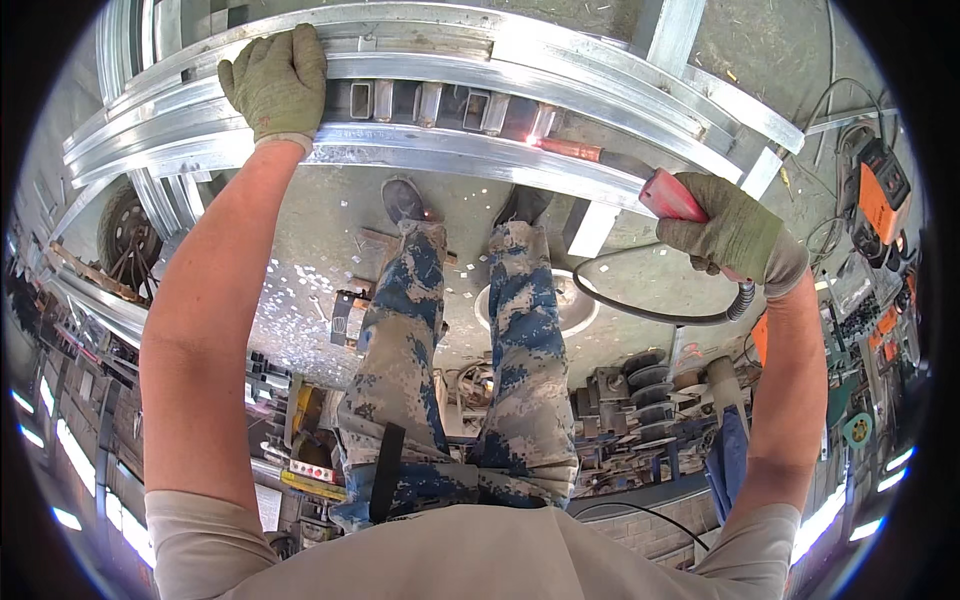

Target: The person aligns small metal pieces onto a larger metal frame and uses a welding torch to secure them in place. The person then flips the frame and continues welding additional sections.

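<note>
My left hand (275, 85), in a green work glove, is closed over the silvery metal rails (400, 68) at the upper left, with its fingers curled. In my right hand (730, 230), gloved alike, is a welding torch (672, 196) with a red handle and a copper nozzle pointing left. A bright glow shows at the nozzle tip, against the near rail (420, 142), beside a short piece of square tube (541, 121). Several such short tubes (429, 103) stand in a row between two long rails. A dark cable (660, 318) loops down from the torch handle.
An orange-and-black machine (880, 195) stands at the right with cables around it. A wheel (128, 235) lies at the left. Near my feet are a round pale basin (578, 305) and scattered light chips on the floor. Metal parts (650, 400) crowd the area behind my legs.
</note>
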{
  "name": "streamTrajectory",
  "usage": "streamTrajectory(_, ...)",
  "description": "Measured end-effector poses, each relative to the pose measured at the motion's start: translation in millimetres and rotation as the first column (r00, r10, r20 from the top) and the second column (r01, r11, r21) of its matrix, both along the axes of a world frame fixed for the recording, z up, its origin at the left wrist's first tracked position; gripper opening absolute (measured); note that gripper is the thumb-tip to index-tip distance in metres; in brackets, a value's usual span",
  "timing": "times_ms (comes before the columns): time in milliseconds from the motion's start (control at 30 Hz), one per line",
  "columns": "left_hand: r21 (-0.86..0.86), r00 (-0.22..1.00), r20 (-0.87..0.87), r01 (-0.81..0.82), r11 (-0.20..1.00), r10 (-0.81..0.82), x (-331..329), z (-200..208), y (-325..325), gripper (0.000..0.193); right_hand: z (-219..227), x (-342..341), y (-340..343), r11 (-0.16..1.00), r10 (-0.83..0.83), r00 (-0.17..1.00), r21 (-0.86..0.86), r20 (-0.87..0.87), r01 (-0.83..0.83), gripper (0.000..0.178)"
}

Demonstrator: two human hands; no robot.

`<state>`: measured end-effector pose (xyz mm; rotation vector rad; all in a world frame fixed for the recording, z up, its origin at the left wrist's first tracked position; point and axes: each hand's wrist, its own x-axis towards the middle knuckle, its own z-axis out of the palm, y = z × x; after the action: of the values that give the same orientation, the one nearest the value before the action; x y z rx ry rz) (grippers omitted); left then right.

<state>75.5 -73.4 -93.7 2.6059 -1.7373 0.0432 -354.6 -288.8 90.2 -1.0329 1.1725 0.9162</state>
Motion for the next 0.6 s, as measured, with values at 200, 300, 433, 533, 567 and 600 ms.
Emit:
streamTrajectory(200, 0.036, 0.997, -0.052, -0.058, 0.998, 0.06, 1.0, 3.5, -4.1, 0.048, 2.0, 4.3, -1.9, 0.999, 0.041, 0.999, 0.0, -0.003, -0.041, 0.042)
streamTrajectory(300, 0.065, 0.995, -0.058, -0.072, 0.995, 0.076, 0.0, 7.6, -5.6, 0.05, 1.5, 6.9, -2.4, 0.999, 0.052, 0.999, 0.0, -0.014, -0.052, 0.043)
streamTrajectory(433, 0.027, 0.996, -0.074, -0.04, 0.999, 0.042, 1.1, 5.7, -6.1, 0.049, 4.0, 7.8, -2.7, 0.999, 0.032, 0.999, 0.014, -0.027, -0.031, 0.043)
streamTrajectory(533, -0.003, 0.995, -0.08, -0.058, 0.998, 0.058, -2.4, 4.5, -6.8, 0.048, 5.5, 7.2, -1.4, 1.0, -0.016, 1.0, -0.007, 0.001, 0.016, 0.041)
streamTrajectory(567, -0.005, 0.994, -0.087, -0.061, 0.998, 0.061, -4.1, 7.1, -7.7, 0.047, 6.4, 6.3, 0.9, 0.997, -0.073, 0.997, -0.02, -0.005, 0.073, 0.041)
streamTrajectory(600, -0.006, 0.994, -0.094, -0.064, 0.998, 0.063, -5.6, 9.7, -8.6, 0.047, 7.4, 4.6, 4.8, 0.991, -0.131, 0.991, -0.034, -0.009, 0.13, 0.04)
